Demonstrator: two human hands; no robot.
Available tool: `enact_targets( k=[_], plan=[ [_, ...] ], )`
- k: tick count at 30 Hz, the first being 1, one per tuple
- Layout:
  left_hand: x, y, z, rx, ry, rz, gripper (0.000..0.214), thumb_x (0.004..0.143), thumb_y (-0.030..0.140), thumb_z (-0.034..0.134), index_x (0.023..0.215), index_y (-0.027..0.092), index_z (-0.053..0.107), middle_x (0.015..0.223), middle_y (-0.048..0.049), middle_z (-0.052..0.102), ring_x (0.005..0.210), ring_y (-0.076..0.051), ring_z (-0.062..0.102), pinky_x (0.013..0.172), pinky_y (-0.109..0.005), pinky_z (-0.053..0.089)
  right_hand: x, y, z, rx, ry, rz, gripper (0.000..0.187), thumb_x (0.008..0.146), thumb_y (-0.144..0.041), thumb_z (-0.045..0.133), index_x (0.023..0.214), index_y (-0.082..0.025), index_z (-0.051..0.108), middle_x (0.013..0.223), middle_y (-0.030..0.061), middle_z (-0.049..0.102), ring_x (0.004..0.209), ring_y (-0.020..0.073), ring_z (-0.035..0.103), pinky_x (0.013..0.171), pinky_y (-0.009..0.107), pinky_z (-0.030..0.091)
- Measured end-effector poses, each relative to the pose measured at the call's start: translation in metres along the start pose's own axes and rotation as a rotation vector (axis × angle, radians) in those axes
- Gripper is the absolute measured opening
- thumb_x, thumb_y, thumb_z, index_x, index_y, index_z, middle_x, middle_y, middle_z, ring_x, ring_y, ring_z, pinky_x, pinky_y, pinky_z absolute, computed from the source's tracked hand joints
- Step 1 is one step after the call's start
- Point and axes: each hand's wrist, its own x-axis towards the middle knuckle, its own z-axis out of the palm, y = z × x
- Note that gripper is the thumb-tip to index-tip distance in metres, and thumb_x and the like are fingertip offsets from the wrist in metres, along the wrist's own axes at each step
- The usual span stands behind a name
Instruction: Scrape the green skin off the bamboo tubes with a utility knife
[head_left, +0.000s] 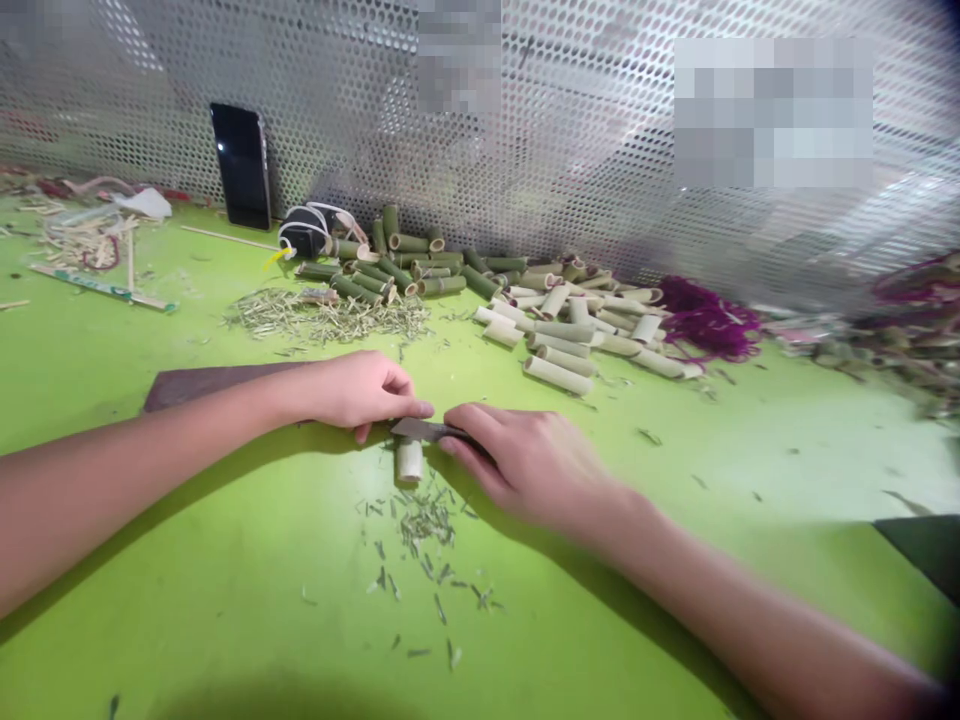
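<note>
Near are one left hand (360, 390), one right hand (532, 470), one short pale bamboo tube (409, 462) and one flat dark blade (420, 429). Far are one black smartphone (240, 165), one heap of green bamboo tubes (409, 243) and one heap of pale bamboo tubes (559, 335).

1. bamboo tube section (409, 462): one short piece, pale cream surface, no green rind showing. Appears to stand on end on the bench (225, 640), mid-surface; upper end hidden.
2. dark steel blade (424, 430): flat, narrow, grey-brown. Lies across the tube's top, its right part under the fingers.
3. right hand (525, 465): fingers (465, 425) curled over the blade, palm down.
4. left hand (356, 390): fingertips (421, 409) at the blade's left end, just above the tube; grip cannot be told.
5. green shavings (424, 520): thin slivers, loosely scattered just below the tube, toward the bench's near side.
</note>
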Motion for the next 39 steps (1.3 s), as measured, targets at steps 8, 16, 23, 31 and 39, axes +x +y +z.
enact_targets(
  k=[8,16,23,31,39],
  plan=[
    [-0.001,0.000,-0.003,-0.052,-0.079,0.013,0.033,0.095,0.054,0.062,0.085,0.023,0.066,0.056,0.0041,0.062,0.051,-0.015,0.062,0.055,-0.026,0.044,-0.002,0.005,0.004,-0.071,0.068,-0.009,0.038,0.110,-0.042,0.034,0.098,-0.019,0.062,0.068,0.0018,0.066,0.051,0.0136,0.052,0.049,0.026,0.027],
    [-0.006,0.001,-0.012,-0.120,-0.135,-0.020,0.034,0.096,0.056,0.057,0.101,0.023,0.059,0.081,-0.0001,0.066,0.060,-0.015,0.066,0.054,-0.025,0.047,-0.002,0.005,0.003,-0.023,0.047,-0.012,0.036,0.110,-0.038,0.037,0.097,-0.018,0.064,0.071,0.0015,0.067,0.051,0.0128,0.054,0.049,0.025,0.032],
    [-0.026,0.019,-0.019,0.195,-0.015,0.029,0.087,0.065,0.060,0.085,0.140,0.030,0.054,0.117,-0.0068,0.068,0.087,-0.024,0.067,0.063,-0.027,0.045,-0.002,0.008,0.004,0.058,0.043,-0.025,0.040,0.111,-0.041,0.035,0.101,-0.018,0.065,0.072,0.0021,0.067,0.052,0.0126,0.054,0.050,0.025,0.035],
    [-0.038,0.019,0.007,0.355,0.089,0.194,0.077,0.073,0.052,0.081,0.143,0.031,0.057,0.132,-0.0087,0.066,0.116,-0.032,0.064,0.093,-0.038,0.051,-0.002,0.010,0.003,0.041,0.060,-0.022,0.037,0.110,-0.038,0.038,0.104,-0.019,0.069,0.075,0.0026,0.070,0.053,0.0130,0.055,0.051,0.027,0.035],
    [-0.024,0.008,0.025,0.042,0.213,0.149,0.091,0.072,0.058,0.087,0.150,0.028,0.052,0.146,-0.0108,0.061,0.129,-0.034,0.060,0.107,-0.046,0.049,0.002,0.018,-0.001,0.025,0.043,0.069,0.032,0.109,-0.036,0.041,0.100,-0.020,0.067,0.075,0.0022,0.069,0.054,0.0137,0.056,0.051,0.027,0.035]
  ],
)
